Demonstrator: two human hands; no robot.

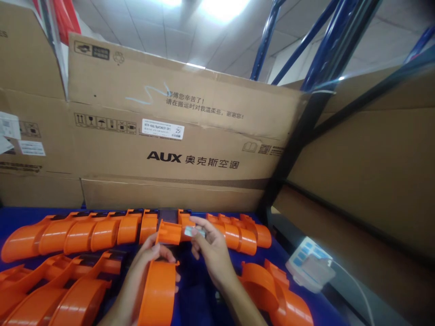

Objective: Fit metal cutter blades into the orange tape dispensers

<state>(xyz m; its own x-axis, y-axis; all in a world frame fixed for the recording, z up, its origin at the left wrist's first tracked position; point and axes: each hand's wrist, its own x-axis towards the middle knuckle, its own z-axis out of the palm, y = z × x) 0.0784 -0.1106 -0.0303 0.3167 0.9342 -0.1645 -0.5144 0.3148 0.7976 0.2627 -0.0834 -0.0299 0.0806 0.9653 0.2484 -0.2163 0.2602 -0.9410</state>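
Right now your left hand (pixel 144 263) is curled partway round an orange part (pixel 158 294) at seven o'clock in view, fingers wrapping its side. Your right hand (pixel 213 251), at six o'clock, has thumb and forefinger nearly together, pinching a small pale piece (pixel 194 232) just beside the part's upper end, toward one o'clock from it; the other fingers bend loosely. More orange pieces (pixel 103 235) line the blue surface (pixel 13 215) at eight o'clock.

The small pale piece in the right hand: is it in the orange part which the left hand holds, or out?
Out: the right hand pinches the pale piece beside the orange part, visibly apart.
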